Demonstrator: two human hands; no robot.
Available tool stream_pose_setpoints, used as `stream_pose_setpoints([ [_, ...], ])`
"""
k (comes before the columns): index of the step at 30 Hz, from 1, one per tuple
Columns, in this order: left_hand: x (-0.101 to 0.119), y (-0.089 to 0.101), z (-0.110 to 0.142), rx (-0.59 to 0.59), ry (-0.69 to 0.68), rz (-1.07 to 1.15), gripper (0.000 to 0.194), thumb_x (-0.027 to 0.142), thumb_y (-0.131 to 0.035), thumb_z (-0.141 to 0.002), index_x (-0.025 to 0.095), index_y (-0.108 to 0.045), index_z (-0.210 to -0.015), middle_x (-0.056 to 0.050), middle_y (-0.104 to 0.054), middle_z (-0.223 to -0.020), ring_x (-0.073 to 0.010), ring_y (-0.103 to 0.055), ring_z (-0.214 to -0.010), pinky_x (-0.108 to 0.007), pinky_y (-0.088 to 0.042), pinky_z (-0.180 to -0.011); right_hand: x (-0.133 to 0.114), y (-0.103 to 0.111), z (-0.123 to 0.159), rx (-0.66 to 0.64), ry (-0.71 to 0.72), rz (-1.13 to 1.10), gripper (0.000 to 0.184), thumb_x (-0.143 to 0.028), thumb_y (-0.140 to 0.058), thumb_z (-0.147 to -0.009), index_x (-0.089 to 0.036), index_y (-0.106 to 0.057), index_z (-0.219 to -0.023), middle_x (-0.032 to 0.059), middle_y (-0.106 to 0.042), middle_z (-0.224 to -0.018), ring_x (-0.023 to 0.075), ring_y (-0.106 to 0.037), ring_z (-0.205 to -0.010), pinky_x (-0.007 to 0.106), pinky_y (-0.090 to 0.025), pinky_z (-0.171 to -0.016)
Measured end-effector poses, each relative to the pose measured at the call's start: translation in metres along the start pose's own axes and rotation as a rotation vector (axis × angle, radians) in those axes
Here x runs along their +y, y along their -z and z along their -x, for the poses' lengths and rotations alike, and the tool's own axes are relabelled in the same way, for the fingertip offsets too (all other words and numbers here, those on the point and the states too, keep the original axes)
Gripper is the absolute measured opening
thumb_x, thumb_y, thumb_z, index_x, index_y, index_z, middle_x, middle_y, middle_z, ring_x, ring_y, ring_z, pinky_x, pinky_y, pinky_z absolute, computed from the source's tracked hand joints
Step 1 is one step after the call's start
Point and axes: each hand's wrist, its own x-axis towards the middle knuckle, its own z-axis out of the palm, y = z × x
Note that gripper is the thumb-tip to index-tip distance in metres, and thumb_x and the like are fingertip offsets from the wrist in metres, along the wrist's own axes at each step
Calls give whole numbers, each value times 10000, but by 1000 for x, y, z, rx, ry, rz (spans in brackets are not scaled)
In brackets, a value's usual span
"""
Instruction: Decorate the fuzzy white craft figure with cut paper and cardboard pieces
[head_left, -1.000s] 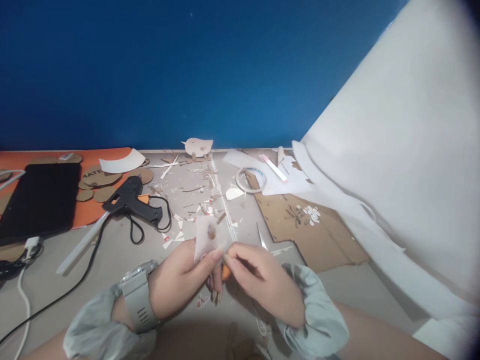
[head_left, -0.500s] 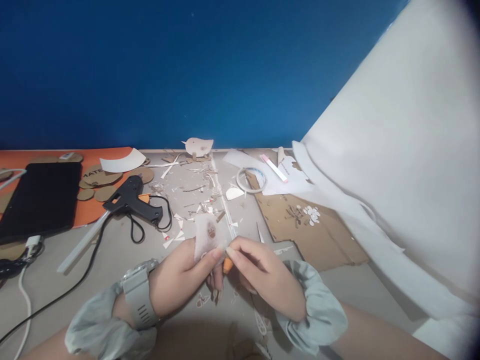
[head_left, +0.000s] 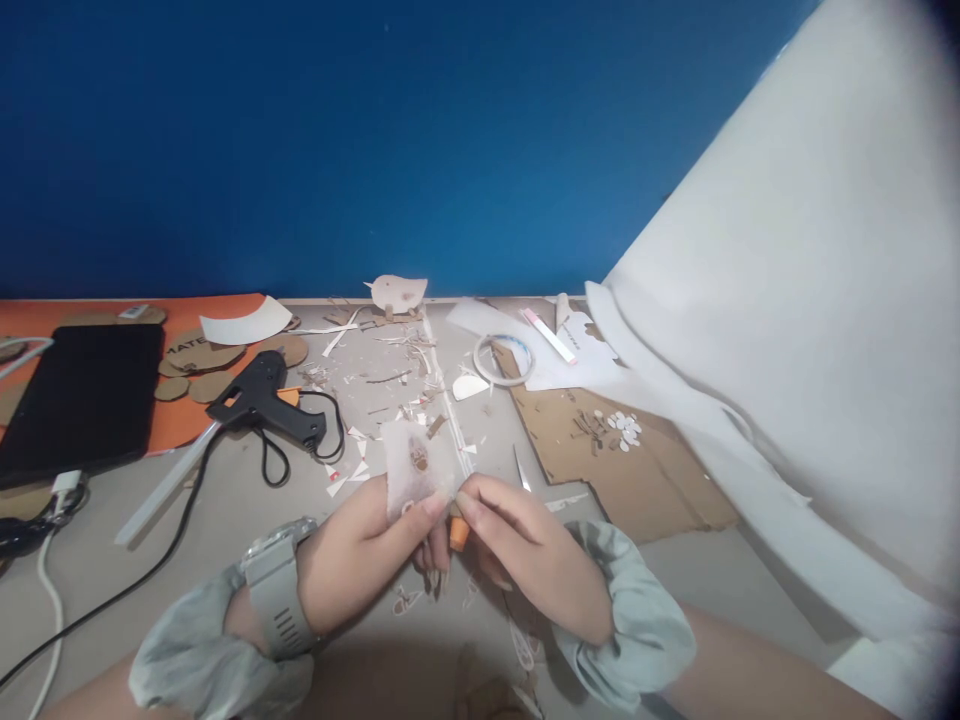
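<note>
My left hand (head_left: 367,530) grips a thin, whitish, translucent sheet (head_left: 405,470) between thumb and fingers. An oval hole in the sheet shows brown behind it. At the sheet's right edge, my right hand (head_left: 525,550) is closed, its thumb and forefinger pinched together on the rim. Just below these fingertips, between the hands, shows a small orange piece (head_left: 458,533); what it belongs to is hidden. A pointed metal blade (head_left: 520,468) sticks out beyond the right knuckles; its other end is out of sight. Cut-out outlines (head_left: 406,600) lie under the hands.
A black glue gun (head_left: 266,400) with a looped cord lies left, near a black tablet (head_left: 82,400) and cardboard discs (head_left: 202,355). Paper scraps litter the middle. A tape roll (head_left: 502,360), a pink-and-white marker (head_left: 547,335) and cardboard (head_left: 637,490) with small white pieces lie right. A bird cutout (head_left: 397,293) stands behind.
The sheet has shifted slightly left and up in my left hand. More of the orange piece shows under my right fingertips. Both hands stay nearly in place.
</note>
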Motion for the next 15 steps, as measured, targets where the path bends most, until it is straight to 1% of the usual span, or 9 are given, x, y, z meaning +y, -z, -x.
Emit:
stream_pose_setpoints([
  [4, 2, 1, -1, 6, -19, -46, 364, 338, -402, -906, 160, -591, -650, -10, -628, -590, -127, -595, -587, -217, -483, -608, -4, 1, 0, -48, 35, 45, 342, -380, -313, -971, -199, -495, -746, -47, -490, -583, 71, -412, -461, 202, -325, -457],
  [7, 4, 2, -2, -15, -8, -32, 396, 349, -397, -906, 159, -597, -622, -11, -624, -577, -125, -595, -576, -215, -485, -603, -5, 1, 0, -25, 64, 121, 327, -361, -308, -975, -205, -475, -741, -58, -456, -556, 79, -420, -474, 214, -340, -497],
  [9, 5, 3, -2, -35, 14, 13, 425, 362, -391, -909, 154, -607, -608, -10, -609, -561, -120, -584, -557, -211, -483, -590, -5, 1, 1, -2, 76, 167, 305, -343, -312, -975, -207, -460, -745, -66, -434, -543, 83, -414, -475, 223, -350, -524],
  [11, 6, 3, -2, -50, 48, 81, 444, 378, -391, -911, 149, -613, -603, -6, -591, -541, -112, -565, -522, -207, -476, -560, -5, 1, 1, 21, 93, 200, 274, -316, -327, -972, -206, -459, -759, -64, -456, -576, 85, -426, -503, 228, -363, -559],
  [13, 7, 4, -3, -73, 78, 159, 452, 386, -395, -913, 144, -618, -603, -3, -580, -529, -108, -558, -505, -208, -475, -549, -4, 0, 2, 48, 135, 222, 258, -285, -337, -969, -202, -470, -764, -48, -499, -649, 88, -466, -580, 230, -373, -608],
  [15, 7, 4, -3, -85, 95, 242, 465, 390, -391, -917, 144, -613, -591, -8, -586, -542, -111, -565, -512, -216, -481, -560, -3, 0, 2, 73, 175, 243, 257, -266, -349, -963, -198, -482, -754, -36, -506, -694, 94, -475, -636, 231, -368, -624],
])
